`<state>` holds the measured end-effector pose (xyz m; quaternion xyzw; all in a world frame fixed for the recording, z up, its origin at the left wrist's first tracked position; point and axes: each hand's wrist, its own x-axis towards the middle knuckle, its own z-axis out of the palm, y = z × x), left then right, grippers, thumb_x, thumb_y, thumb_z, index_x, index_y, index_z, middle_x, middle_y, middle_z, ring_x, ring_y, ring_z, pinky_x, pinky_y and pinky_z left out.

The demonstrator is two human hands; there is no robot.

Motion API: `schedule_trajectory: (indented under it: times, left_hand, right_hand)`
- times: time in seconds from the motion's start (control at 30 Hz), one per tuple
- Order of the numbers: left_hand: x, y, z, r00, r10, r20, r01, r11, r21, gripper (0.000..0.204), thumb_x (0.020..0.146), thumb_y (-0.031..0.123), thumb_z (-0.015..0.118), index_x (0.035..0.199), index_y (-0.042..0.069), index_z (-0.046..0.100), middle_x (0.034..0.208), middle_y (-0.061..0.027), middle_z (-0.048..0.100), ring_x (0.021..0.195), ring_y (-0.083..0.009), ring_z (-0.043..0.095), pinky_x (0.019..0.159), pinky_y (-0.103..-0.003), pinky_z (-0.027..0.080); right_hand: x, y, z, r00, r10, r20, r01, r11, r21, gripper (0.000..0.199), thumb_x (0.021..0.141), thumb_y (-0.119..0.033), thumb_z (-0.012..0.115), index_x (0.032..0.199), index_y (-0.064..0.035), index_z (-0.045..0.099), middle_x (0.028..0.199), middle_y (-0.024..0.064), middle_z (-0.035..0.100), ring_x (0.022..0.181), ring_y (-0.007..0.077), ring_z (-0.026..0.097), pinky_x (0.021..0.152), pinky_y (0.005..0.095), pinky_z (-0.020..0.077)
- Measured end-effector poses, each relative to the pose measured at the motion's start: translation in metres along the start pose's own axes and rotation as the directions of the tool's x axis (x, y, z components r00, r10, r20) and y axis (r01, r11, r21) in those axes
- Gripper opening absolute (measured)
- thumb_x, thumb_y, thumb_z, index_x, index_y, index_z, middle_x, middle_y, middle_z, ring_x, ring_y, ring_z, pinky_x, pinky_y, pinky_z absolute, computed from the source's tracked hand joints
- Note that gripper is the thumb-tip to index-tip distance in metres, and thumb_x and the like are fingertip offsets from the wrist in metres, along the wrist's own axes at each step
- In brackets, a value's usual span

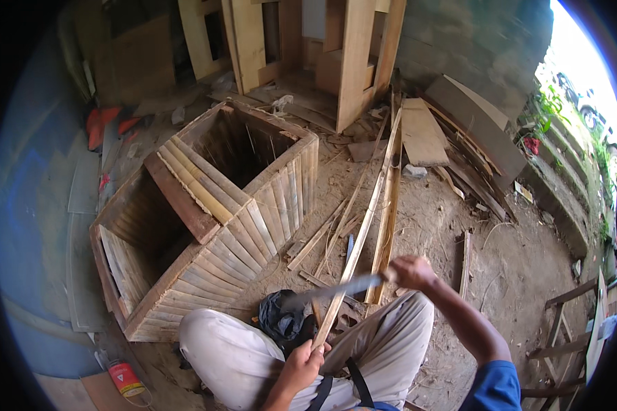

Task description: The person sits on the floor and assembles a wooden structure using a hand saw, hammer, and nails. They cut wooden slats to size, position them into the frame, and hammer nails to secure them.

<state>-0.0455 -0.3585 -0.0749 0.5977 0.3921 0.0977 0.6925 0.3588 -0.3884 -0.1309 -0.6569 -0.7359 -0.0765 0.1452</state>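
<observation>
So the long pale split bamboo strip (363, 226) was the thing being worked on. It ran from the person's lap out across the dirt floor (514, 274), its far end up near the stacked boards. The left hand (301, 366) had it low down, fingers clenched around the near end just above the knees in light trousers (240, 356). The right hand (410, 272) was clenched on the handle of a long grey machete blade (332, 290), which lay across the strip at a shallow angle, edge against it as far as I could tell, though it was a bit blurred.

Looked to me like the shaving or splitting step was in hand, thinning the strip down. I'd say the next move called for a steady grip at the bottom and the blade kept angled away from the left fingers, since they sat pretty close below it.

A dark crumpled cloth bag (281, 318) sat just beside the left knee. A few more thin strips (387, 226) lay alongside. Off to the left stood a big open wooden crate clad in bamboo slats (253, 233), and wooden frames (349, 55) leaned on the back wall.
</observation>
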Motion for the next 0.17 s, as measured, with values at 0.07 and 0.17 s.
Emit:
schedule_trajectory:
  times: [0.07, 0.17]
  left_hand:
    - [-0.011, -0.002, -0.013, 0.998, -0.045, 0.04, 0.049, 0.994, -0.1, 0.021, 0.105, 0.019, 0.051, 0.11, 0.002, 0.064, 0.072, 0.0014, 0.055, 0.062, -0.0077, 0.049, 0.059, -0.026, 0.042]
    - [-0.009, -0.009, -0.012, 0.999, -0.046, -0.005, 0.046, 0.997, 0.058, 0.023, 0.106, 0.024, 0.052, 0.112, 0.006, 0.065, 0.072, 0.0002, 0.056, 0.064, -0.01, 0.052, 0.061, -0.028, 0.045]
  right_hand:
    - [0.011, 0.041, 0.007, 0.774, 0.622, 0.121, -0.605, 0.782, -0.148, 0.031, 0.088, -0.037, 0.072, 0.1, -0.008, 0.069, 0.085, 0.0192, 0.073, 0.079, 0.0322, 0.073, 0.069, 0.0441, 0.0606]
    - [0.019, 0.087, 0.015, 0.516, 0.85, 0.102, -0.842, 0.526, -0.121, 0.036, 0.09, -0.045, 0.069, 0.101, -0.0106, 0.072, 0.09, 0.0241, 0.073, 0.085, 0.035, 0.074, 0.072, 0.0428, 0.0611]
